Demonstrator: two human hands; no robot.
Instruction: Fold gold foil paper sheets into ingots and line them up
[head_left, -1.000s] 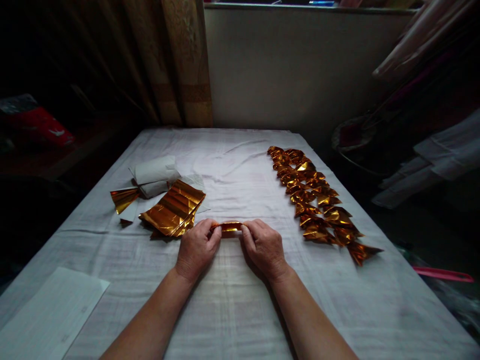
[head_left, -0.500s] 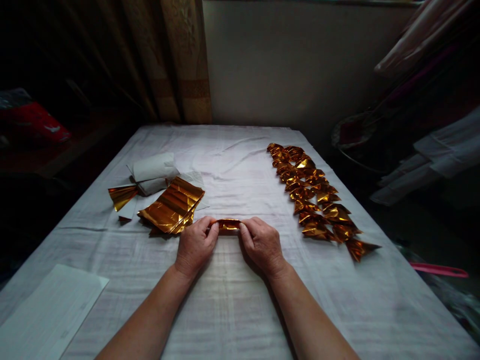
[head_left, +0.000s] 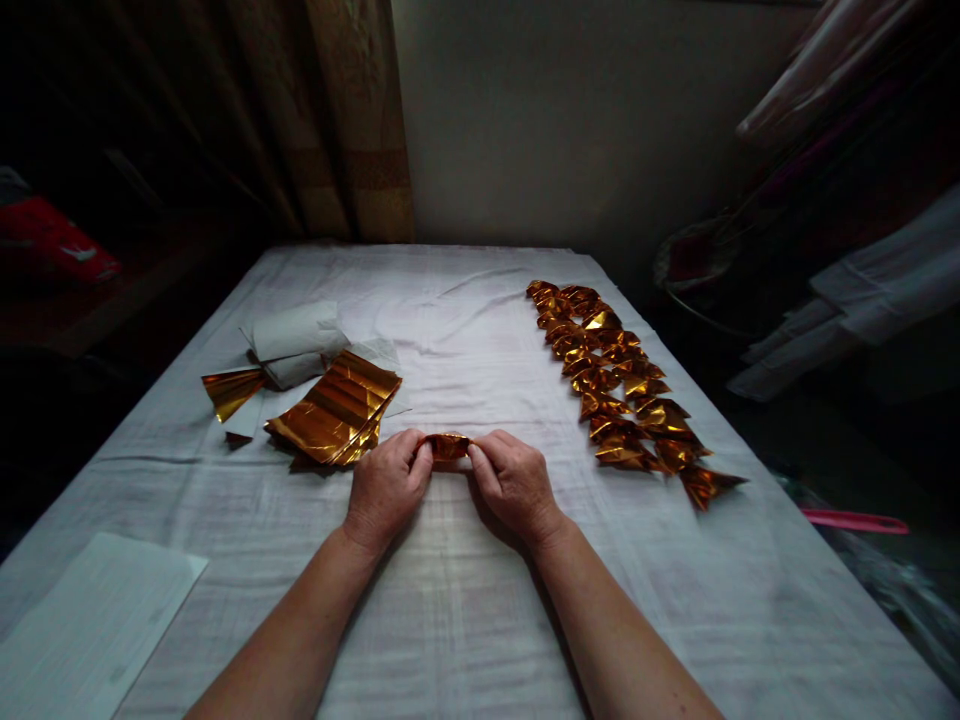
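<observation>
A folded piece of gold foil paper (head_left: 448,446) stretches between my two hands over the middle of the table. My left hand (head_left: 388,486) pinches its left end, thumb on the near side. Its right end is pinched by my right hand (head_left: 516,482); the fingers behind it are partly hidden. Just left of my left hand lies a stack of flat gold foil sheets (head_left: 337,405). On the right, two rows of folded gold foil pieces (head_left: 600,395) run away from me, each pinched into a bow-like shape.
White paper (head_left: 294,335) lies behind the foil stack, with a fanned gold piece (head_left: 234,392) beside it. A pale sheet (head_left: 97,620) rests at the front left of the cloth-covered table (head_left: 450,620). Beyond the right edge are a pink handle (head_left: 855,521) and hanging clothes (head_left: 892,280).
The held foil looks shorter and more bunched, with my hands slightly closer together. The whole view has shifted a little, so everything on the table appears further left.
</observation>
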